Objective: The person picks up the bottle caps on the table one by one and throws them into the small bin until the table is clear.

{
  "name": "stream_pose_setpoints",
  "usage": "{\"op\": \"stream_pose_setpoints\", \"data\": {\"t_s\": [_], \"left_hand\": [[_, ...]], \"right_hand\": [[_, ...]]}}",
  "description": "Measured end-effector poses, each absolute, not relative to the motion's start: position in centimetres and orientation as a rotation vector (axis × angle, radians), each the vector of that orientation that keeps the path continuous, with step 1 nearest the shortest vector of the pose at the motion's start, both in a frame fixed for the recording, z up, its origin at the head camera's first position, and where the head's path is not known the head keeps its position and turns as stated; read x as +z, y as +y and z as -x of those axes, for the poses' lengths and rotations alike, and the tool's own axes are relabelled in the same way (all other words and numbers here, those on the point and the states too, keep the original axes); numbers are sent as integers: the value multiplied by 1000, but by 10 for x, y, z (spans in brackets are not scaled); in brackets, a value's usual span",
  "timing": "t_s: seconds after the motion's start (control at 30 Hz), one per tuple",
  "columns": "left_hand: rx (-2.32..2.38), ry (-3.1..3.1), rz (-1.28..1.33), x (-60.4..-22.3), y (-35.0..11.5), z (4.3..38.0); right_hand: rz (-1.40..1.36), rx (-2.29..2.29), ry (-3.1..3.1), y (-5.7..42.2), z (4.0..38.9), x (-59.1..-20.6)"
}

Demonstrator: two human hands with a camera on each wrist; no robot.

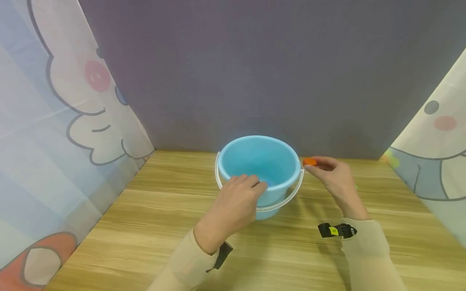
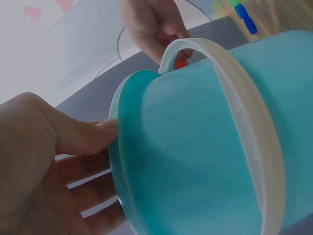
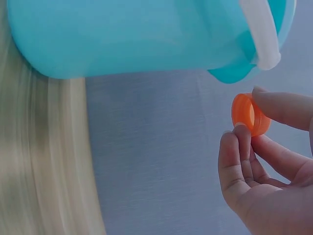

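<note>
A light blue bucket (image 1: 272, 197) stands upright on the wooden table, its white handle (image 1: 282, 205) swung down across the front. At the near rim, my left hand (image 1: 234, 204) holds on with the thumb outside and the fingers reaching over the inner side. My right hand (image 1: 336, 180) pinches an orange bottle cap (image 1: 310, 161) between thumb and fingers, just off the bucket's right rim. In the right wrist view the cap (image 3: 250, 115) shows its hollow side and ridged edge. The bucket's bottom inside is mostly hidden by my left hand.
A dark grey panel (image 1: 255, 72) rises behind the bucket. Cartoon-printed curtains (image 1: 83, 121) flank both sides of the wooden table (image 1: 153, 226). A small blue and green object (image 2: 247, 20) lies on the table beyond the bucket in the left wrist view.
</note>
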State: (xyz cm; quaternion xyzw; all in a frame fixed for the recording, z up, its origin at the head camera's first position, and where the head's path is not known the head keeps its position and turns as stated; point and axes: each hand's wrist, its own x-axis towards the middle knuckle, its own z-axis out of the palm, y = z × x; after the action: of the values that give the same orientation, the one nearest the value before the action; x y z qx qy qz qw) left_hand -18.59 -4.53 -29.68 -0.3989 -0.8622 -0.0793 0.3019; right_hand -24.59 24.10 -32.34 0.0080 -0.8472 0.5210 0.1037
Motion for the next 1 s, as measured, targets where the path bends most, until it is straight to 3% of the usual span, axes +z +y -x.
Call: {"op": "stream_pose_setpoints", "data": {"t_s": [1.0], "left_hand": [[-215, -2296, 1055, -297, -46, 186]], "right_hand": [[-114, 1532, -2359, 230, 239, -312]]}}
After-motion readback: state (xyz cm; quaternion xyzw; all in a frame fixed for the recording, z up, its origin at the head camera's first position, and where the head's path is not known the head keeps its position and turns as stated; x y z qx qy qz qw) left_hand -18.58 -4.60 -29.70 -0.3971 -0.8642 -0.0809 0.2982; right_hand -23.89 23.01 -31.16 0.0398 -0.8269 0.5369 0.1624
